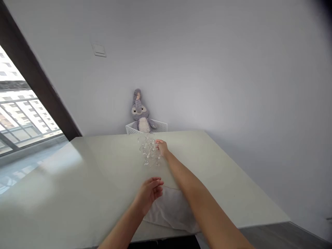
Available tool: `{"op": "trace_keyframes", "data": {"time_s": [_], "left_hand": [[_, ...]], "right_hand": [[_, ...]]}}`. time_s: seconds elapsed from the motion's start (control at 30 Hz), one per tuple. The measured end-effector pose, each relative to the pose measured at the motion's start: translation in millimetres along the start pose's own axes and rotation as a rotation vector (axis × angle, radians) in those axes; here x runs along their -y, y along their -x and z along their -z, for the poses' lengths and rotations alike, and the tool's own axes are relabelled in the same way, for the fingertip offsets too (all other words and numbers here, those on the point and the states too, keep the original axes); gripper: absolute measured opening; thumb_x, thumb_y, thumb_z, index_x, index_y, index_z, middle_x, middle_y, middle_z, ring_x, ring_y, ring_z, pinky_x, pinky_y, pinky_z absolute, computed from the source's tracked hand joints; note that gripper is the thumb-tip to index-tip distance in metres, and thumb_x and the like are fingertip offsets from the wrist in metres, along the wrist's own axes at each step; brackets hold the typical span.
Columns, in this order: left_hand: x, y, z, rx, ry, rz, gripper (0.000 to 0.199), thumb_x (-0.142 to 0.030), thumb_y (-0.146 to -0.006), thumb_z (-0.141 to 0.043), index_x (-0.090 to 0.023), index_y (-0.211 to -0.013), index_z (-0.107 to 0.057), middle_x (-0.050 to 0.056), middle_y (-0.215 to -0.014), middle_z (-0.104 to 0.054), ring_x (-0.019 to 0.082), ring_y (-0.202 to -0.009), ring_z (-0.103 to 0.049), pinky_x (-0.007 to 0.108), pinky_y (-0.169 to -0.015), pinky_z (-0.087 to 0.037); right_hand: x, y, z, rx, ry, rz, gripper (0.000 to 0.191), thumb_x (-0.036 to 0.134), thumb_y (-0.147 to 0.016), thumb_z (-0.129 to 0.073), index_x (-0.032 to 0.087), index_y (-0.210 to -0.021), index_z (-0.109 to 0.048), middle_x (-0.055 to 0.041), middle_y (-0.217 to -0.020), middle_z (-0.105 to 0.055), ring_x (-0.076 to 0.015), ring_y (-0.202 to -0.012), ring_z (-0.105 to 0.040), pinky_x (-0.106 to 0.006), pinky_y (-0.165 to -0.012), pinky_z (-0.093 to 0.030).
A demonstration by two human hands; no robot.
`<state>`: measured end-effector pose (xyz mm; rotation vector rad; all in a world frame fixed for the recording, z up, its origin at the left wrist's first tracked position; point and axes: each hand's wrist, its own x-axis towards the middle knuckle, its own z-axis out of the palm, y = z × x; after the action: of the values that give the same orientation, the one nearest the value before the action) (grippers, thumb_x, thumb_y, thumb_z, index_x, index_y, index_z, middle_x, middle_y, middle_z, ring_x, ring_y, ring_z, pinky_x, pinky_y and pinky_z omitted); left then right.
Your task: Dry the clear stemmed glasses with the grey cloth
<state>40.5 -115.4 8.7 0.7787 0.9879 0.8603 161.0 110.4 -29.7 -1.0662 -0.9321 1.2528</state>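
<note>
Several clear stemmed glasses (pixel 146 151) stand close together on the pale table, towards its far edge. My right hand (pixel 162 147) reaches to the right side of this group, its fingers curled at a glass (pixel 153 146); the clear outlines overlap, so the exact contact is hard to make out. Nearer to me, my left hand (pixel 150 192) hovers with loosely bent fingers, apart from the thumb and holding nothing. Below it a folded whitish cloth (pixel 171 209) lies at the front edge, partly covered by my right forearm.
Behind the far edge of the table (pixel 103 173), a grey plush toy (pixel 140 112) sits in a white perforated basket (pixel 162 127). A wall rises along the back and right. To the left is a dark-framed window (pixel 26 114).
</note>
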Motion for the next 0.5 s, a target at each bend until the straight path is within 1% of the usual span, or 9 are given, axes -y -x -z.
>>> {"op": "trace_keyframes", "data": {"time_s": [0.03, 0.07, 0.13, 0.23, 0.33, 0.4, 0.5], "left_hand": [[-3.6, -10.7, -4.7, 0.042, 0.146, 0.108, 0.022, -0.021, -0.072, -0.058, -0.012, -0.091, -0.053, 0.008, -0.086, -0.062, 0.010, -0.065, -0.058, 0.022, -0.062, -0.047], [-6.3, -21.7, -8.9, 0.066, 0.265, 0.144, 0.021, -0.017, -0.072, -0.057, -0.010, -0.091, -0.053, 0.010, -0.090, -0.062, 0.010, -0.070, -0.060, 0.022, -0.066, -0.048], [-10.0, -42.7, -15.0, 0.052, 0.428, 0.118, 0.018, -0.008, -0.072, -0.053, -0.010, -0.090, -0.052, 0.010, -0.093, -0.062, 0.010, -0.072, -0.060, 0.020, -0.067, -0.049], [-14.6, -66.0, -16.9, -0.036, 0.548, 0.126, 0.018, -0.003, -0.071, -0.049, -0.008, -0.088, -0.051, 0.009, -0.088, -0.062, 0.008, -0.063, -0.059, 0.019, -0.058, -0.049], [-20.0, -75.1, -12.4, -0.071, 0.586, 0.105, 0.015, -0.003, -0.073, -0.048, -0.007, -0.087, -0.052, 0.008, -0.081, -0.062, 0.008, -0.059, -0.058, 0.017, -0.053, -0.048], [-23.5, -75.4, -8.0, -0.082, 0.600, 0.093, 0.015, -0.003, -0.073, -0.049, -0.007, -0.086, -0.053, 0.008, -0.079, -0.062, 0.008, -0.058, -0.058, 0.017, -0.052, -0.049], [-27.9, -73.5, 0.0, -0.124, 0.629, 0.079, 0.016, -0.002, -0.072, -0.048, -0.007, -0.085, -0.054, 0.008, -0.077, -0.061, 0.009, -0.057, -0.058, 0.018, -0.050, -0.049]], "right_hand": [[-0.9, 0.3, 3.0, -0.007, 0.016, -0.015, 0.024, 0.029, -0.067, -0.054, 0.018, -0.088, -0.058, 0.0001, -0.070, -0.061, -0.0086, -0.046, -0.044, -0.024, -0.047, -0.037], [-2.2, 1.1, 5.1, -0.001, 0.031, -0.027, 0.025, 0.028, -0.066, -0.055, 0.019, -0.089, -0.058, 0.0003, -0.071, -0.061, -0.0082, -0.045, -0.043, -0.023, -0.045, -0.036], [-5.7, 4.0, 5.3, 0.026, 0.056, -0.038, 0.026, 0.027, -0.064, -0.058, 0.018, -0.088, -0.058, 0.0011, -0.066, -0.060, -0.0078, -0.043, -0.042, -0.023, -0.043, -0.034], [-10.3, 9.5, -2.3, 0.058, 0.086, -0.025, 0.023, 0.029, -0.063, -0.059, 0.017, -0.083, -0.059, 0.0041, -0.052, -0.051, -0.0081, -0.041, -0.039, -0.022, -0.042, -0.032], [-11.8, 15.4, -12.9, 0.070, 0.101, 0.009, 0.017, 0.032, -0.064, -0.057, 0.017, -0.073, -0.057, 0.0061, -0.043, -0.042, -0.0082, -0.041, -0.035, -0.021, -0.042, -0.030], [-11.7, 19.8, -19.5, 0.070, 0.105, 0.028, 0.017, 0.033, -0.065, -0.056, 0.017, -0.070, -0.055, 0.0060, -0.043, -0.040, -0.0082, -0.042, -0.034, -0.021, -0.042, -0.030], [-12.3, 26.2, -30.0, 0.069, 0.113, 0.025, 0.019, 0.035, -0.068, -0.052, 0.017, -0.069, -0.052, 0.0055, -0.045, -0.040, -0.0087, -0.043, -0.034, -0.022, -0.043, -0.031]]}}
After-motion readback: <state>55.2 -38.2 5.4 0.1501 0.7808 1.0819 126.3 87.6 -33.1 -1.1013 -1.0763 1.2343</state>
